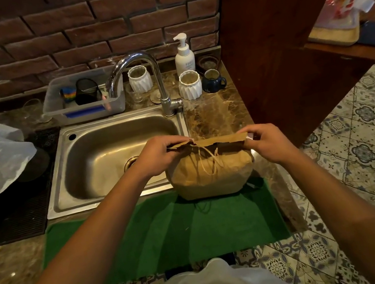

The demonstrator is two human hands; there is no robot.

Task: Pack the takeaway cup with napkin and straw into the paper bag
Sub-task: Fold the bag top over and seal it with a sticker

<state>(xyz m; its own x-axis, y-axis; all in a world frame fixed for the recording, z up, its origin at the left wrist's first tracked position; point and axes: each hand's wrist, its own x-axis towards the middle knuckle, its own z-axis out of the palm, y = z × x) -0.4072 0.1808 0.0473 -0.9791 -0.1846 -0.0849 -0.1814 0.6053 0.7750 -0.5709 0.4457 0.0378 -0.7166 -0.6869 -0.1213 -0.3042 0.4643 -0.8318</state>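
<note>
While standing on the green mat point(147, 234), the paper bag point(210, 178) is pinched by both hands.

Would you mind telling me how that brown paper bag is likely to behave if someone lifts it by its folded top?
The paper bag bulges roundly, so it probably holds something bulky and could sag. Its top edge looks thin and creased where the left hand and right hand pinch it, so it may tear. Standing on the green mat, it seems stable.

Dim warm indoor light; glare on curved chrome faucet point(139, 61) and steel sink basin point(98, 155); wide-angle bending at edges; corners soft.
</note>
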